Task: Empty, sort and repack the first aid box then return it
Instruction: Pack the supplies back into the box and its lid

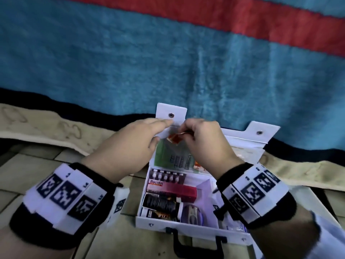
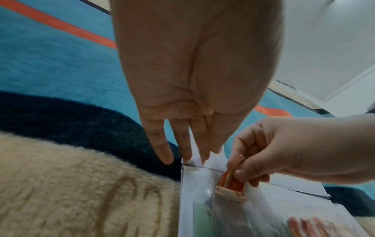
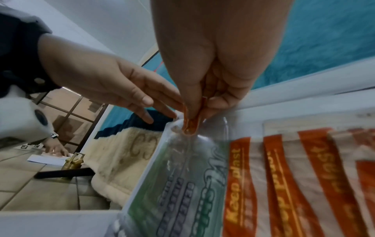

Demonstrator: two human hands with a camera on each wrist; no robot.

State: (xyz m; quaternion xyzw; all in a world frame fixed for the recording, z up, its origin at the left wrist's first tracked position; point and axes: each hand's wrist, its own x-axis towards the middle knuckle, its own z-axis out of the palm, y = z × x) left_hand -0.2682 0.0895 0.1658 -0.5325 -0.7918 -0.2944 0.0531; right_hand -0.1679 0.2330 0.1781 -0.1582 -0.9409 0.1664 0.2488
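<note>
The white first aid box (image 1: 186, 228) lies open on the floor, its lid (image 1: 240, 139) leaning back against the blanket. My right hand (image 1: 188, 131) pinches a few folded orange plasters (image 1: 174, 139) at the mouth of the lid's clear pocket (image 3: 202, 144). A green packet (image 3: 178, 184) and more orange plaster strips (image 3: 284, 176) sit inside that pocket. My left hand (image 1: 158, 128), fingers straight, presses on the lid's upper left corner beside a snap tab (image 1: 177, 111). The base holds a red Bacidin carton (image 1: 171, 188), a blister pack (image 1: 166, 176) and a dark bottle (image 1: 160, 202).
A blue blanket (image 1: 112, 53) with a red stripe hangs behind the box, over a cream fleece (image 1: 46, 126). Tiled floor (image 1: 28, 165) spreads to the left. The box's black handle (image 1: 196, 245) faces me. In the right wrist view, a brass padlock (image 3: 74, 161) and another person's hand (image 3: 56, 149) are on the floor.
</note>
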